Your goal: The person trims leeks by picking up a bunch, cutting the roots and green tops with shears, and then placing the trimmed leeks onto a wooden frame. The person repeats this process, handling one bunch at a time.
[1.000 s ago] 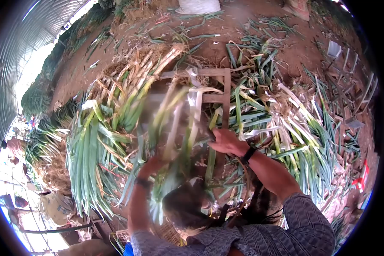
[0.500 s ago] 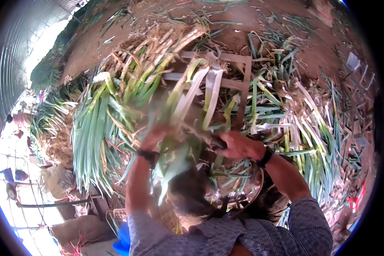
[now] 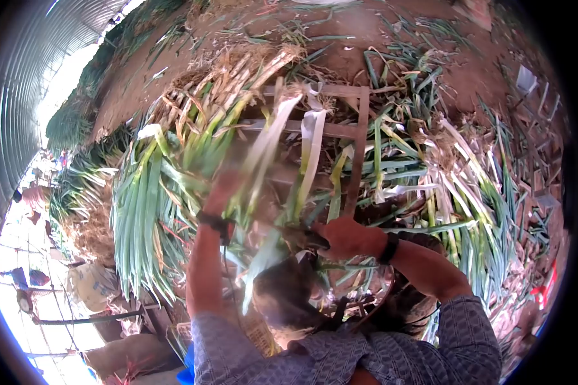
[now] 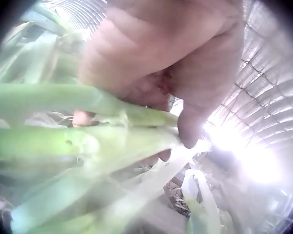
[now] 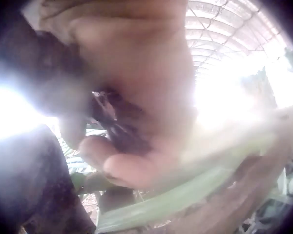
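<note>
Blurred in the head view, my left hand (image 3: pixel 223 187) is among green onions (image 3: pixel 263 154) with white stems and green leaves. The left wrist view has the thumb and fingers of that hand (image 4: pixel 161 83) round a green stalk (image 4: pixel 132 114), with more leaves below. My right hand (image 3: pixel 348 237) grips a dark handle (image 3: pixel 316 240), whose far part is blurred among the leaves. Curled fingers of the right hand (image 5: pixel 136 122) close round the dark handle (image 5: pixel 124 136) in the right wrist view, a pale green leaf (image 5: pixel 180 195) beside them.
A wooden frame (image 3: pixel 359 154) lies beyond my hands. Heaps of green onions lie at left (image 3: pixel 141 218) and right (image 3: pixel 462 212). A person's dark-haired head (image 3: pixel 286 292) is just below my hands. Rusty metal frames (image 3: pixel 546 147) stand far right.
Since half a second ago, my left hand has moved up and slightly left, and my right hand slightly down. The view has shifted over the last second.
</note>
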{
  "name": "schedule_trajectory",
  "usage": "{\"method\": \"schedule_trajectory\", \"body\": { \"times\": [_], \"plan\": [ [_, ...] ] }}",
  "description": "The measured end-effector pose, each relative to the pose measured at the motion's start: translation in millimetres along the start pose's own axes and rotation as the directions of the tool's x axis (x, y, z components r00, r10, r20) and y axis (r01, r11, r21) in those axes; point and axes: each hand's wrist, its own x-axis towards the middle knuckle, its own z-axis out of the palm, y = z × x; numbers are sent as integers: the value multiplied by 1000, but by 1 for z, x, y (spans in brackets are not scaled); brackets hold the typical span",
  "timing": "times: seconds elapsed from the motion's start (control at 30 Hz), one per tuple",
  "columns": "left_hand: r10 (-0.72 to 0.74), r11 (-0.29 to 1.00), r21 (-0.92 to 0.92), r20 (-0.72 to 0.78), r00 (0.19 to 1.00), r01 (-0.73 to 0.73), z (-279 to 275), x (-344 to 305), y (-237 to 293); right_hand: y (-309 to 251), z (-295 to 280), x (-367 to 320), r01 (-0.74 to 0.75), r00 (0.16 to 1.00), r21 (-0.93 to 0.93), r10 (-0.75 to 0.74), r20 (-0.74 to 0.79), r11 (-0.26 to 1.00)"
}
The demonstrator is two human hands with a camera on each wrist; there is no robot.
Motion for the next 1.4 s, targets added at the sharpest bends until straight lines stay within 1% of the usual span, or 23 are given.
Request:
{"method": "schedule_trajectory", "body": {
  "times": [0.07, 0.1, 0.17, 0.27, 0.3, 0.37, 0.4, 0.43, 0.47, 0.57, 0.63, 0.67, 0.73, 0.8, 0.83, 0.93, 0.97, 1.0, 1.07, 1.17, 1.23, 1.3, 1.4],
  "plan": [
    [-152, 957, 259, 61, 986, 132, 13, -5, 36, 7, 7, 1, -88, 995, 26, 89, -50, 996],
    [-52, 942, 336, 96, 994, 16, 13, 2, 17, 11, 5, 1, -97, 995, 37, 98, -17, 995],
    [-1, 882, 472, 31, 1000, -14, 21, 12, -12, 19, -2, 4, -115, 993, 55, 113, 44, 992],
    [62, 832, 547, 73, 995, -92, 19, 22, -52, 13, -7, 3, -84, 984, 21, 80, 160, 996],
    [77, 861, 502, 36, 996, -85, 18, 23, -61, 13, -11, 1, -105, 986, 67, 95, 139, 992],
    [193, 960, 209, -2, 981, -188, 12, 18, -75, 14, -20, 1, -138, 987, 162, 123, 98, 977],
    [188, 866, 473, -3, 982, -165, 14, 10, -59, 17, -23, 1, -151, 988, 188, 150, 24, 970],
    [187, 702, 700, -4, 982, -130, 14, 2, -41, 21, -26, 0, -162, 983, 215, 177, -53, 963],
    [188, 653, 750, -29, 982, -103, 18, -4, -32, 25, -29, 0, -171, 970, 241, 206, -130, 955],
    [227, 542, 840, -159, 961, 11, 28, -18, -10, 33, -32, 5, -221, 961, 196, 248, -122, 955],
    [434, 580, 814, -313, 845, 3, 26, -15, -1, 42, -30, 10, -248, 947, 201, 281, -156, 948],
    [250, 545, 818, -369, 895, 185, 15, -17, 16, 49, -27, 11, -251, 937, 225, 295, -188, 941],
    [455, 465, 868, -402, 795, 173, 9, -29, 53, 60, -27, 12, -272, 907, 277, 342, -247, 922],
    [611, 283, 922, -385, 691, 263, -1, -27, 70, 69, -31, 17, -293, 863, 343, 401, -308, 893],
    [791, 228, 963, -271, 548, 147, -2, -21, 74, 74, -32, 20, -316, 869, 367, 423, -259, 875],
    [405, 655, 755, -304, 863, -41, -6, 10, 39, 43, -45, 15, -200, 946, 336, 270, -178, 921],
    [413, 617, 783, -238, 879, -78, -7, 21, 23, 66, -22, 24, -172, 965, 259, 215, -150, 951],
    [420, 580, 806, -172, 891, -118, -7, 32, 7, 65, -21, 26, -162, 962, 312, 220, -163, 936],
    [310, 533, 846, -208, 928, 11, -6, 47, -29, 59, -20, 32, -139, 952, 425, 238, -191, 894],
    [467, 437, 890, -101, 878, -130, -16, 79, -78, 54, -27, 30, -220, 945, 306, 280, -167, 926],
    [457, 442, 887, -96, 884, -133, -19, 88, -87, 51, -28, 31, -261, 950, 229, 291, -111, 938],
    [346, 550, 824, -75, 935, -138, -15, 80, -72, 50, -24, 34, -280, 957, 152, 289, -39, 948],
    [88, 788, 611, 4, 996, -72, 1, 44, -18, 57, -9, 34, -96, 984, 206, 125, -129, 974]
  ]
}}
